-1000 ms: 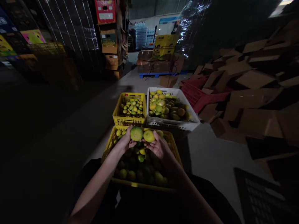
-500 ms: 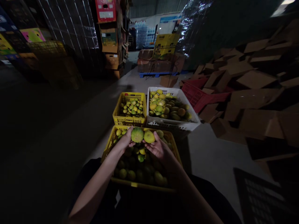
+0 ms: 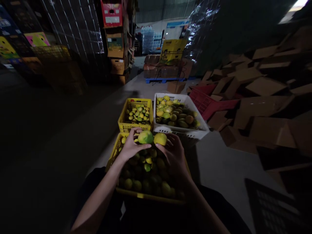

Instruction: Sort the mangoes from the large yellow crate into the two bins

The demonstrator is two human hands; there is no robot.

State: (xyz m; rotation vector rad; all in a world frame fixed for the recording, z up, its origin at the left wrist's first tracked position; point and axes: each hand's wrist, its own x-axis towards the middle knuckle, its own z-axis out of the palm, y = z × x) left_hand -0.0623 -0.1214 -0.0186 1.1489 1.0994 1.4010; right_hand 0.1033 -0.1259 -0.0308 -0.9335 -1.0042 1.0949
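My left hand (image 3: 131, 144) is closed round a green-yellow lemon (image 3: 145, 137), thumb below it and fingers behind. Beside it, my right hand (image 3: 175, 151) grips a yellower lemon (image 3: 160, 139) between thumb and fingers. Both fruits are held up side by side over the far part of a large yellow crate (image 3: 138, 195). Many green and yellow lemons (image 3: 128, 184) fill that crate, those nearest me in shadow. Beyond it stand a smaller yellow crate (image 3: 123, 125) with small lemons and a white crate (image 3: 181, 129) heaped with yellow and darker green fruit.
A red crate (image 3: 204, 100) and a large heap of cardboard boxes (image 3: 263, 100) lie to the right. Stacked cartons (image 3: 115, 45) rise at the back left. Farther off, a blue pallet (image 3: 163, 80) carries boxes. The light is dim.
Both lemons have been turned in my hands and moved slightly right. My thumbs have swung from the top to underneath, and my hands are now more upright.
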